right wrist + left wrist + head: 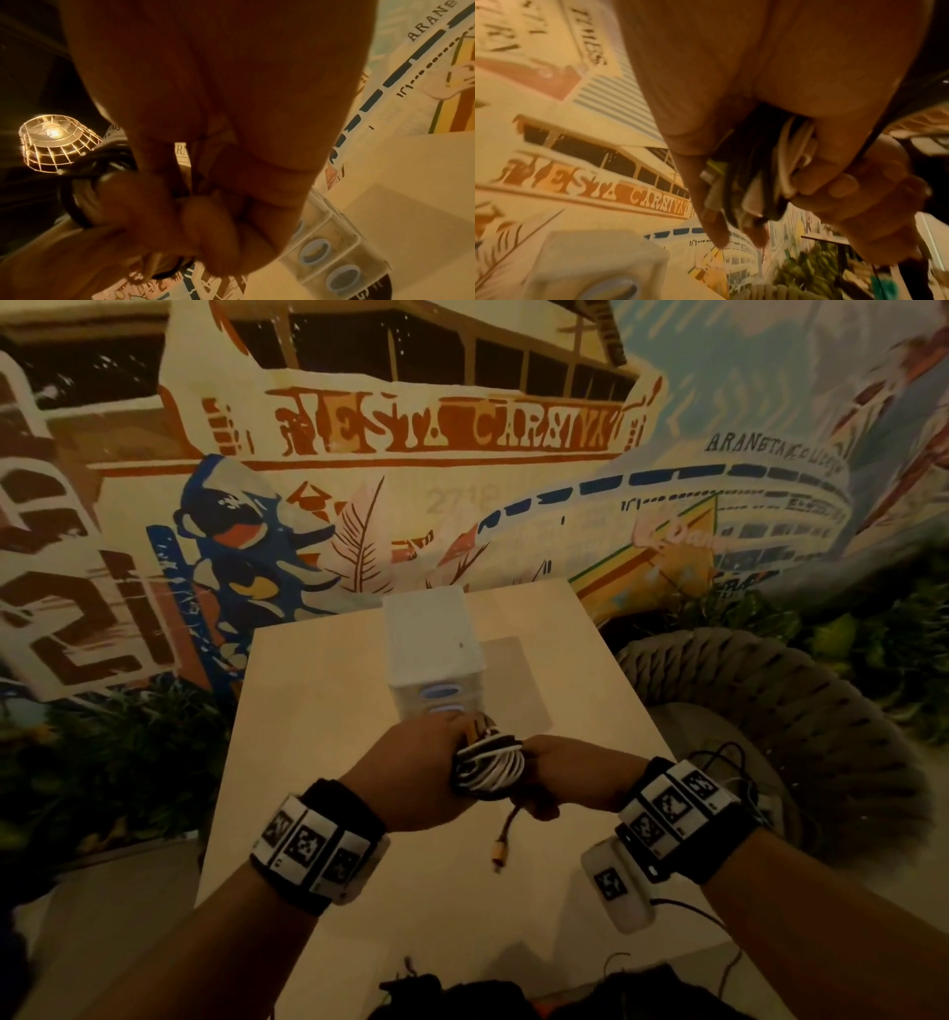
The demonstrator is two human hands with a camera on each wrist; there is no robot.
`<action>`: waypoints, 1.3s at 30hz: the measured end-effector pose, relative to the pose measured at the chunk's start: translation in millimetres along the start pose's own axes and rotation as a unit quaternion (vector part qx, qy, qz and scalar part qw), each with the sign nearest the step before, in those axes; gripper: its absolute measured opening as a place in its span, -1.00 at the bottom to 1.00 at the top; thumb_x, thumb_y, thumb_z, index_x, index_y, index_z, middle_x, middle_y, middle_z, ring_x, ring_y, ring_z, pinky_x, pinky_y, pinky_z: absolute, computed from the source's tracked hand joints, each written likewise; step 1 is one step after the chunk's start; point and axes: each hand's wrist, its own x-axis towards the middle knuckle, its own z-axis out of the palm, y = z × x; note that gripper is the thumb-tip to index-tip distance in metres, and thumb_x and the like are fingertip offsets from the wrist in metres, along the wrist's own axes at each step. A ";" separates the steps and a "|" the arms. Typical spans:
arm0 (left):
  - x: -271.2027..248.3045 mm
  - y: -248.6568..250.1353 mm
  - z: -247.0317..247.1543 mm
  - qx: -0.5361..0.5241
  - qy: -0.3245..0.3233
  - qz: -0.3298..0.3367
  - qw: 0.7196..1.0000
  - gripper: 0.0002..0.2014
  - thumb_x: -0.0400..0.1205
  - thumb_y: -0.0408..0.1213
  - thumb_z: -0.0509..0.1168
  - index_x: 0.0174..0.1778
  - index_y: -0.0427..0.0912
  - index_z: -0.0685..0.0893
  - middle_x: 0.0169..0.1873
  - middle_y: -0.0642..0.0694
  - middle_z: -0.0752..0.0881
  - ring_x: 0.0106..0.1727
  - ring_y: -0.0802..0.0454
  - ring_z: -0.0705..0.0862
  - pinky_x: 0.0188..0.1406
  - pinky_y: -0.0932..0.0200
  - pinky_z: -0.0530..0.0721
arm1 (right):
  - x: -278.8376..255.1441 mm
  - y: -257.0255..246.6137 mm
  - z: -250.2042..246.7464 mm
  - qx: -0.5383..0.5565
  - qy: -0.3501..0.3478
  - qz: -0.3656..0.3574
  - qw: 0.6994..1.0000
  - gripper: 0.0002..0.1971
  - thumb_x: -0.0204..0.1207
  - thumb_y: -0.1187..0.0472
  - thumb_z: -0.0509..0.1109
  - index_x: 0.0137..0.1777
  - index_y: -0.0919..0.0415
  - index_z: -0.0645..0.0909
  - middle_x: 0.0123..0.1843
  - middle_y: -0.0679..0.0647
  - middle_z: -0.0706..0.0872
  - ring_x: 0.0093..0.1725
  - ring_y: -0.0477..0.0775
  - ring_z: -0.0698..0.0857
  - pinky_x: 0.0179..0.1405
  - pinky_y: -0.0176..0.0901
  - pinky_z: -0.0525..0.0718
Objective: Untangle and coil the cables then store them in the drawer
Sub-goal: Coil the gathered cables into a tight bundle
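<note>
Mural [447, 428] lettering: "ARANETA", partly legible.

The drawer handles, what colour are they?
Blue oval handles on the clear drawer unit, clearest in the right wrist view.

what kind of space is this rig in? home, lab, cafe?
Likely a cafe or lounge rather than a lab: a painted wall mural with lettering, a woven rope seat beside the light wooden table, and a caged pendant lamp.

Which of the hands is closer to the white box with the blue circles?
The left hand, just in front of the drawer unit. The right hand is a little farther back. Both grip the cable bundle.
</note>
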 end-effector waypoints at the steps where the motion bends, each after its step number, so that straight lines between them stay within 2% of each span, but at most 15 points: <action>1: -0.1 -1.0 0.4 -0.009 -0.007 -0.006 1.000 -0.83 0.62 -0.17 0.47 0.05 -0.14 0.73 -0.10 -0.05 0.76 -0.06 -0.03 0.69 -0.02 0.02 0.68 | -0.5 0.0 -0.1 0.025 -0.005 0.005 1.000 -0.70 0.76 0.29 0.17 -0.14 0.31 0.67 -0.46 0.04 0.56 -0.49 0.01 0.47 -0.32 -0.10 0.50; 5: -3.4 0.0 -5.0 -0.083 -0.060 -0.050 0.993 -0.77 0.67 -0.23 0.42 0.21 -0.21 0.74 0.00 -0.15 0.76 -0.04 0.05 0.64 -0.04 0.04 0.66 | -7.7 2.8 -3.8 0.119 -0.042 0.038 0.991 -0.48 0.71 0.02 0.09 0.20 0.46 0.71 -0.34 0.17 0.69 -0.41 0.11 0.57 -0.29 -0.09 0.55; 7: -5.2 0.3 -3.2 -0.109 -0.043 -0.070 0.991 -0.70 0.70 -0.19 0.41 0.33 -0.18 0.70 0.16 -0.15 0.76 0.11 0.04 0.66 0.14 0.10 0.64 | -11.5 2.5 -3.4 0.151 -0.061 0.033 0.986 -0.37 0.63 -0.09 0.12 0.33 0.47 0.65 -0.23 0.20 0.75 -0.37 0.11 0.64 -0.28 -0.11 0.58; 10: -7.5 -3.2 2.5 -0.134 -0.004 -0.105 0.985 -0.54 0.68 -0.12 0.44 0.51 -0.04 0.58 0.34 -0.04 0.69 0.31 0.06 0.63 0.27 0.34 0.51 | -15.9 -2.7 4.8 0.146 -0.011 0.002 0.989 -0.49 0.68 -0.09 0.31 0.31 0.38 0.67 -0.11 0.22 0.80 -0.29 0.12 0.74 -0.25 -0.14 0.64; 14: -9.6 -7.0 4.1 -0.181 -0.010 -0.142 0.973 -0.45 0.55 -0.34 0.52 0.45 -0.02 0.53 0.33 -0.07 0.67 0.29 0.01 0.66 0.32 0.01 0.64 | -17.7 -5.3 17.5 0.101 0.059 -0.020 0.993 -0.63 0.59 -0.03 0.46 0.25 0.22 0.71 0.01 0.16 0.86 -0.13 0.10 0.82 -0.14 -0.15 0.72; 18: -15.6 -3.5 -3.8 -0.264 -0.069 -0.141 0.952 -0.42 0.53 -0.45 0.52 0.13 0.32 0.43 0.30 -0.30 0.67 0.14 -0.02 0.65 0.27 -0.19 0.65 | -15.9 -2.9 25.1 0.035 0.118 -0.049 0.991 -0.69 0.47 0.10 0.63 0.18 0.14 0.77 -0.13 0.10 0.89 -0.14 0.04 0.86 -0.15 -0.21 0.75; 21: -20.4 -8.7 -2.7 -0.343 -0.085 -0.153 0.923 -0.39 0.58 -0.49 0.48 0.16 0.37 0.45 0.23 -0.36 0.71 0.05 -0.13 0.74 0.08 -0.11 0.75 | -14.7 -3.8 30.7 0.057 0.173 -0.079 0.980 -0.75 0.38 0.16 0.70 0.01 0.19 0.80 -0.20 0.15 0.88 -0.20 0.10 0.86 -0.23 -0.16 0.77; 23: -23.5 -12.7 1.3 -0.411 -0.089 -0.164 0.893 -0.42 0.58 -0.54 0.45 0.28 0.25 0.51 0.05 -0.36 0.75 -0.17 0.02 0.72 -0.18 0.11 0.73 | -12.2 -3.9 34.8 0.073 0.210 -0.101 0.970 -0.75 0.33 0.19 0.72 -0.05 0.23 0.78 -0.23 0.17 0.87 -0.25 0.13 0.86 -0.23 -0.09 0.80; 25: -27.6 -18.7 5.5 -0.495 -0.093 -0.172 0.846 -0.38 0.52 -0.50 0.44 0.45 0.06 0.51 -0.02 -0.25 0.76 -0.15 0.05 0.71 -0.19 0.14 0.68 | -9.7 -5.4 40.7 0.076 0.230 -0.128 0.962 -0.78 0.33 0.21 0.72 -0.06 0.18 0.79 -0.23 0.17 0.87 -0.25 0.19 0.86 -0.21 0.00 0.84; 27: -30.4 -25.0 7.1 -0.548 -0.106 -0.161 0.814 -0.37 0.50 -0.41 0.47 0.51 -0.08 0.51 0.06 -0.24 0.77 -0.02 -0.11 0.73 -0.06 0.01 0.71 | -7.0 -7.0 47.8 0.085 0.236 -0.146 0.957 -0.84 0.40 0.26 0.66 -0.04 0.13 0.81 -0.21 0.17 0.87 -0.23 0.23 0.86 -0.18 0.06 0.85; 28: -30.7 -26.9 6.7 -0.543 -0.108 -0.148 0.819 -0.43 0.53 -0.38 0.50 0.47 -0.16 0.55 0.05 -0.26 0.77 -0.01 -0.17 0.72 -0.02 -0.05 0.70 | -6.2 -8.5 51.4 0.100 0.234 -0.149 0.956 -0.86 0.46 0.30 0.61 0.00 0.14 0.82 -0.20 0.17 0.88 -0.22 0.24 0.87 -0.16 0.08 0.86; 31: -31.8 -30.1 4.4 -0.477 -0.079 -0.152 0.862 -0.64 0.51 -0.29 0.61 0.16 -0.29 0.72 -0.20 -0.31 0.73 -0.20 -0.12 0.66 -0.17 -0.06 0.66 | -1.0 -9.4 60.0 0.111 0.224 -0.163 0.954 -0.83 0.57 0.36 0.49 0.09 0.18 0.83 -0.14 0.15 0.89 -0.17 0.19 0.88 -0.10 0.02 0.86; 35: -39.6 -37.9 1.0 -0.441 -0.076 -0.163 0.880 -0.89 0.33 -0.31 0.50 -0.27 -0.15 0.76 -0.39 -0.19 0.72 -0.38 0.01 0.62 -0.32 0.07 0.60 | 6.9 -8.1 71.0 0.012 0.314 -0.172 0.934 -0.87 0.38 0.19 0.70 -0.14 0.08 0.80 -0.26 -0.06 0.84 -0.22 -0.11 0.81 -0.14 -0.15 0.77; 37: -42.8 -42.2 -1.4 -0.406 -0.074 -0.158 0.897 -0.89 0.38 -0.39 0.46 -0.20 -0.22 0.73 -0.41 -0.15 0.67 -0.43 0.09 0.58 -0.39 0.17 0.58 | 10.7 -6.0 72.4 -0.048 0.378 -0.159 0.911 -0.63 0.24 0.04 0.78 -0.08 -0.03 0.66 -0.20 -0.13 0.76 -0.21 -0.15 0.71 -0.18 -0.14 0.73; 39: -43.9 -47.4 -1.3 -0.352 -0.070 -0.156 0.920 -0.75 0.50 -0.44 0.48 0.08 -0.25 0.70 -0.29 -0.15 0.73 -0.37 0.16 0.64 -0.34 0.22 0.66 | 11.4 -4.8 72.9 -0.068 0.363 -0.195 0.909 -0.34 0.22 -0.06 0.78 0.28 -0.17 0.55 0.17 -0.25 0.67 0.15 -0.19 0.67 0.12 -0.13 0.72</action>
